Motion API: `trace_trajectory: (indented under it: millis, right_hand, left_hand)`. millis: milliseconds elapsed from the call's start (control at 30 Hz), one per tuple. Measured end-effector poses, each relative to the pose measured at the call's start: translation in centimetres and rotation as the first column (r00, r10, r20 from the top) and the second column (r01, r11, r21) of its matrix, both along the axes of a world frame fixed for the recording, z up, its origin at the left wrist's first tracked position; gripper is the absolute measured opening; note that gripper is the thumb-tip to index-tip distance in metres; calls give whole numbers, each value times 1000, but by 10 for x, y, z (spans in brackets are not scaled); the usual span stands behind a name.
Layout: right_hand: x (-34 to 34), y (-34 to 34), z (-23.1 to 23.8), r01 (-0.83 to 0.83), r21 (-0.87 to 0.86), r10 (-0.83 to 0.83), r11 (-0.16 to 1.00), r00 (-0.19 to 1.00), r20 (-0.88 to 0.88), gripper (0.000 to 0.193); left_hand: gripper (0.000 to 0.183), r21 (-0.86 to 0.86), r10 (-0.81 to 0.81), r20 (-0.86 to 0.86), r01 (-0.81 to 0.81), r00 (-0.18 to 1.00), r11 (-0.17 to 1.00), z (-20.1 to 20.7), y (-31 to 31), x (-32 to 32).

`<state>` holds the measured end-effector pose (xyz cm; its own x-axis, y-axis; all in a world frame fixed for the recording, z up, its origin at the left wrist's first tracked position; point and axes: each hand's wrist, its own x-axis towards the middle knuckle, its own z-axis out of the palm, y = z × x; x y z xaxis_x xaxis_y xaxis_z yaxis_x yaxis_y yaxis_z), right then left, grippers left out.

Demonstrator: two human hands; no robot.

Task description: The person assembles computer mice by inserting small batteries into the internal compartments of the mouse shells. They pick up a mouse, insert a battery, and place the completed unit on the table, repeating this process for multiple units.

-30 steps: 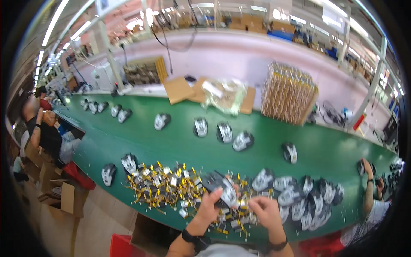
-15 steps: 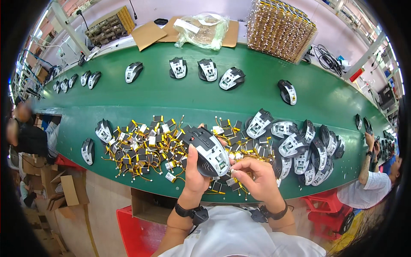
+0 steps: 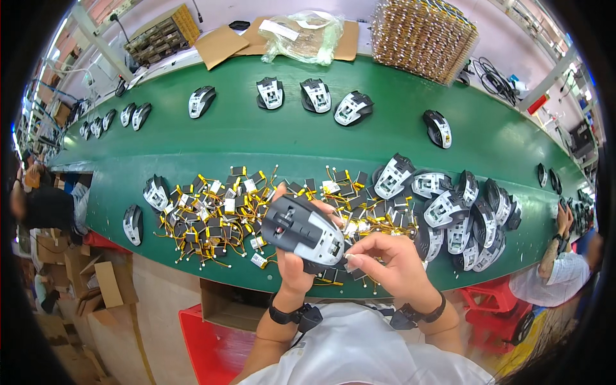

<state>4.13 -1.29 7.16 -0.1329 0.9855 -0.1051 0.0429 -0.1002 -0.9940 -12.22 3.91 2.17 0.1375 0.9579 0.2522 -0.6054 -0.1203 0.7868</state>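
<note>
My left hand (image 3: 294, 274) grips a partly assembled computer mouse (image 3: 301, 232), black with a light grey open panel, tilted above the bench. At the mouse's lower right end, the thumb and fingertips of my right hand (image 3: 398, 264) are pinched together; what lies between them is too small to make out. Under and around the mouse spreads a pile of small battery packs (image 3: 212, 221), black and yellow with thin wires and white plugs. To the right of my hands lies a heap of similar mice (image 3: 447, 210). Two more mice (image 3: 133, 224) rest left of the batteries.
Along the back of the green bench (image 3: 256, 141) sits a spaced row of mice (image 3: 316, 96). Behind it are cardboard sheets, a clear plastic bag (image 3: 301, 38) and a stacked tray block (image 3: 423, 42). A co-worker's arm (image 3: 550, 256) reaches in at right. A red crate (image 3: 199, 340) stands below.
The mouse has turned in my left hand, showing more of its black top, and my left thumb sits lower on it. My right hand stays pinched at its end. The whole view has shifted slightly.
</note>
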Motion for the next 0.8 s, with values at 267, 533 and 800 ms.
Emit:
trace_trajectory:
  millis: [267, 533, 800]
  right_hand:
    - [-11, -6, -12, 84, -75, -94, 994, 985, -144, 16]
    - [-13, -4, -13, 118, -3, -119, 993, 992, -38, 13]
    - [-11, 0, -10, 116, -26, -118, 993, 988, -98, 12]
  left_hand:
    - [119, 109, 153, -17, -151, 988, 983, -4, -6, -1]
    - [122, 232, 148, 30, -151, 989, 961, -13, -4, -1]
    - [122, 263, 48, -8, -44, 999, 964, -13, -9, -6]
